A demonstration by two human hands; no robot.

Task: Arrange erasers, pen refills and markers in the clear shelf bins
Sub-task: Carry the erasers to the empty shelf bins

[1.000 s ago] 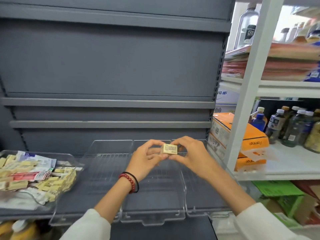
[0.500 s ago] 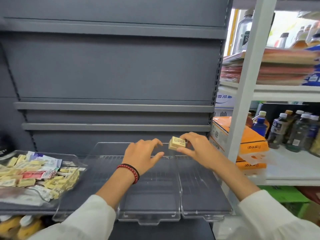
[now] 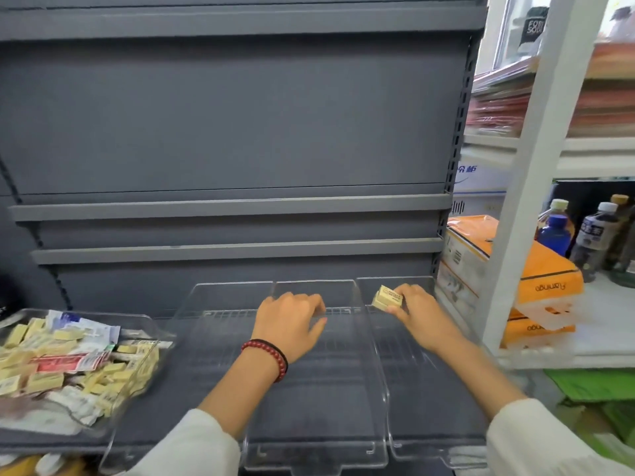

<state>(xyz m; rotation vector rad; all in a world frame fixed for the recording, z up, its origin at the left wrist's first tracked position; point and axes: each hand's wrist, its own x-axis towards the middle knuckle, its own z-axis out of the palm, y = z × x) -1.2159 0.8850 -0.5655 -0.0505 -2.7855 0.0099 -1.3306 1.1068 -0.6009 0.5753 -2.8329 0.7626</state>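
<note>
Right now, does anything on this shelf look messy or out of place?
Yes: the leftmost clear bin holds a jumbled heap of yellow erasers mixed with printed packets, lying every which way. Nothing else stands out.

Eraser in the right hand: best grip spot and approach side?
Probably pinch the eraser at its right end, thumb below, fingers above, coming from the right, as the right hand does. Small flat block; left end is free to land first.
</note>
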